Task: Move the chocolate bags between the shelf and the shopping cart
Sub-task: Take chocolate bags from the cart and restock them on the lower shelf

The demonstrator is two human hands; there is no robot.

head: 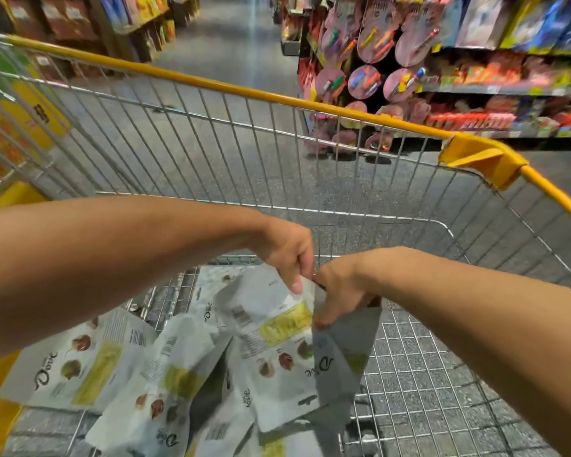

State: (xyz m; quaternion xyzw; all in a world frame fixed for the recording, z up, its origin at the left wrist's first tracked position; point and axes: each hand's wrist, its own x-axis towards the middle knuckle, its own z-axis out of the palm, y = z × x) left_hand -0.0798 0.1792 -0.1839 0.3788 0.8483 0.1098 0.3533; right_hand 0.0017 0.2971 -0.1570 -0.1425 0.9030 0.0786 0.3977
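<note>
At six o'clock the left hand [287,255] pinches the top edge of a soft, probably light white bag [277,344], and the right hand [342,291] pinches a grey bag [343,354].

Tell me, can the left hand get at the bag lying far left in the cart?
Probably not yet: the far-left bag lies mostly uncovered, but the left hand is pinching the held bag by its top edge.

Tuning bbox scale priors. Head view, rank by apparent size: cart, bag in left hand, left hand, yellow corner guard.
1. cart
2. bag
3. left hand and corner guard: look alike; the guard is farther off, so no ranking.
</note>
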